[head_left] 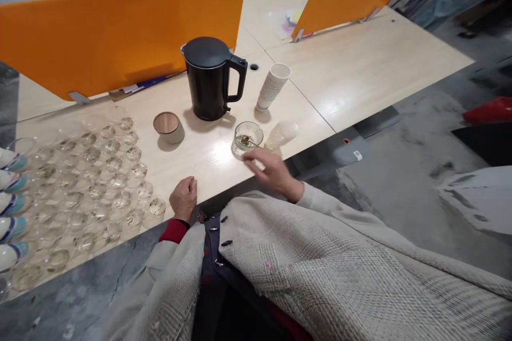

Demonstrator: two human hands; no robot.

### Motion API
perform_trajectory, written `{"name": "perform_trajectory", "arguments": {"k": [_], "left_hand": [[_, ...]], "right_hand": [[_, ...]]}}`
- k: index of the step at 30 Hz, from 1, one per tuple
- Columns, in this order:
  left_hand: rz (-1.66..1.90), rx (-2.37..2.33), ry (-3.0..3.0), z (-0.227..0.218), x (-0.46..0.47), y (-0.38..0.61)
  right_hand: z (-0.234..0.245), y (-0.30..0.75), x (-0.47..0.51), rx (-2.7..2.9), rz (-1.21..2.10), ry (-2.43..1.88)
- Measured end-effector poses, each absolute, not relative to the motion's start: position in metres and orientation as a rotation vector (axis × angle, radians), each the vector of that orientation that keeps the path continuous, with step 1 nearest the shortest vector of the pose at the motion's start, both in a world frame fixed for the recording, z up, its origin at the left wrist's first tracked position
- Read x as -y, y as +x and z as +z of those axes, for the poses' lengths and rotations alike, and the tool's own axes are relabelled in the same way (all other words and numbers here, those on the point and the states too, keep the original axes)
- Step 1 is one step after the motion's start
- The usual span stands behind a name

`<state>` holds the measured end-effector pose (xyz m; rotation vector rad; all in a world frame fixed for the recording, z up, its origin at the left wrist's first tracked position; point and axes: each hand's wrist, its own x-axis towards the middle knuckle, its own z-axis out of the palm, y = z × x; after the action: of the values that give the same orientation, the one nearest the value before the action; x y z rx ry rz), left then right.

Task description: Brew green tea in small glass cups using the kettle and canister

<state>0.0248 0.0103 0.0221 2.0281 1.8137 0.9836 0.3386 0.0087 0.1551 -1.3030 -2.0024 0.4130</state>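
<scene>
My right hand [270, 168] is beside a clear glass bowl [239, 148] near the table's front edge. Its fingers are pinched at the handle end of a small gold-coloured spoon [245, 140], whose head rests inside the bowl. Some dark bits show in the bowl, too small to name. My left hand [184, 199] is curled into a fist at the table edge, and I see nothing in it. Right of the bowl lies a clear plastic cup [283, 133], partly tilted. A tilted stack of paper cups [273, 87] is behind it.
A black electric kettle [208, 82] stands behind the bowl, with a round canister [173, 132] to its left. Several small clear cups [96, 192] with dark bits in them crowd the left side. Orange dividers [132, 37] line the back of the table [360, 74].
</scene>
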Motion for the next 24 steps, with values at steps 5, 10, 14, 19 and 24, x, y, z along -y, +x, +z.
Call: {"name": "perform_trajectory", "arguments": {"k": [5, 10, 14, 19, 24], "left_hand": [[1.011, -1.787, 2.081, 0.019, -0.01, 0.025], [1.008, -1.787, 2.106, 0.019, -0.01, 0.023], [0.975, -1.782, 2.121, 0.02, -0.01, 0.023], [0.987, -1.804, 2.12, 0.018, -0.009, 0.022], [0.961, -1.806, 2.21, 0.015, -0.009, 0.019]], "right_hand": [[0.172, 0.415, -0.018, 1.715, -0.2, -1.869], [0.146, 0.438, -0.034, 1.929, -0.105, -1.979], [0.128, 0.441, -0.04, 1.947, -0.14, -2.009], [0.126, 0.443, -0.04, 1.901, -0.244, -1.979], [0.135, 0.44, -0.039, 1.807, -0.191, -2.04]]}}
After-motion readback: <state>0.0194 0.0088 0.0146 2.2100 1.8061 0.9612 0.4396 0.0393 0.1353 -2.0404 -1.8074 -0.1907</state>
